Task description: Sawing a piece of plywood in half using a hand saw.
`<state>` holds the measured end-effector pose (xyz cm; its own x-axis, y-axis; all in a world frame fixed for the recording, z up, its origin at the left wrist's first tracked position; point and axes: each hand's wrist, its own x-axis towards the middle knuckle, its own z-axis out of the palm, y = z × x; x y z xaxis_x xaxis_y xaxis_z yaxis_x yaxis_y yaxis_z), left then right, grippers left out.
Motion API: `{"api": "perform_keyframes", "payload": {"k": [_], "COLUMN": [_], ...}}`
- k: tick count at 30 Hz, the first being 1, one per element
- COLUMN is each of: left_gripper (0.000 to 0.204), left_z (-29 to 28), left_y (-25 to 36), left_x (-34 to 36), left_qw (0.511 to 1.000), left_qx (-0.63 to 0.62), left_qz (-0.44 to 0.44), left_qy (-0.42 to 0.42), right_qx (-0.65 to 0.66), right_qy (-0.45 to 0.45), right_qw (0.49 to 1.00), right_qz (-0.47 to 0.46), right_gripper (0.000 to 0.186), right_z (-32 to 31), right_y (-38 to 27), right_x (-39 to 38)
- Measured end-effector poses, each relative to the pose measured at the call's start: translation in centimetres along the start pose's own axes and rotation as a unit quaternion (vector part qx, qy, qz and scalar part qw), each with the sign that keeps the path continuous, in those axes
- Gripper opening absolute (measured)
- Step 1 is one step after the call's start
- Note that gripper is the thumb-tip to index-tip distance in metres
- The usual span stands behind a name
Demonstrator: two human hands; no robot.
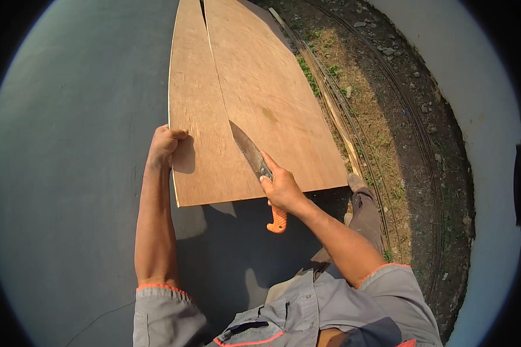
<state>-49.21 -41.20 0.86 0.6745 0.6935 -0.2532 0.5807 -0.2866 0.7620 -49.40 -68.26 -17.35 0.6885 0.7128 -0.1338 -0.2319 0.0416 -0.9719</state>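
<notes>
A large sheet of plywood [295, 139] lies ahead of me, with a long cut running from its far edge toward the middle. In my right hand [283, 188] is a hand saw [246, 146] with an orange handle, its fingers wrapped round the grip. The tip of the toothed blade sits at the near end of the cut. On the left edge of the sheet my left hand [167, 143] is closed, with the thumb on top and the fingers hidden past the edge.
A smooth grey surface [81, 150] spreads to the left and under the near edge of the plywood. Right of the sheet, long thin rods [388, 75] and wooden strips [341, 124] lie on rough soil with grass. My shoe [356, 181] is by the sheet's near right corner.
</notes>
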Motion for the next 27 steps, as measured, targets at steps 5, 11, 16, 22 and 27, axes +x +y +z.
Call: {"api": "perform_keyframes", "payload": {"k": [5,11,16,22,27], "left_gripper": [0.018,0.017,0.017,0.016,0.018], "left_z": [-1.3,-0.7,-0.4,-0.7,-0.1], "left_y": [1.2,0.1,0.4,0.6,0.2], "left_x": [-2.1,-1.2,-1.0,-1.6,-0.5], "left_qw": [1.0,1.0,1.0,1.0,1.0], "left_qx": [0.002,-0.004,-0.018,0.006,-0.015], "left_qz": [-0.011,0.007,0.007,0.018,0.015], "left_qy": [0.025,-0.004,-0.016,0.004,-0.012], "right_qx": [-0.001,-0.008,-0.027,0.042,0.01], "right_qy": [-0.026,-0.028,-0.018,-0.019,0.015], "right_qw": [0.999,0.999,0.999,0.997,1.0], "right_qz": [-0.022,0.032,0.037,0.063,0.012], "right_gripper": [0.073,0.07,0.068,0.07,0.066], "right_z": [-3.5,-1.8,-0.2,-3.9,0.9], "right_y": [-1.8,-2.6,-1.8,-4.8,-1.7], "right_x": [-10.0,-5.4,-3.5,-13.4,-1.3]}}
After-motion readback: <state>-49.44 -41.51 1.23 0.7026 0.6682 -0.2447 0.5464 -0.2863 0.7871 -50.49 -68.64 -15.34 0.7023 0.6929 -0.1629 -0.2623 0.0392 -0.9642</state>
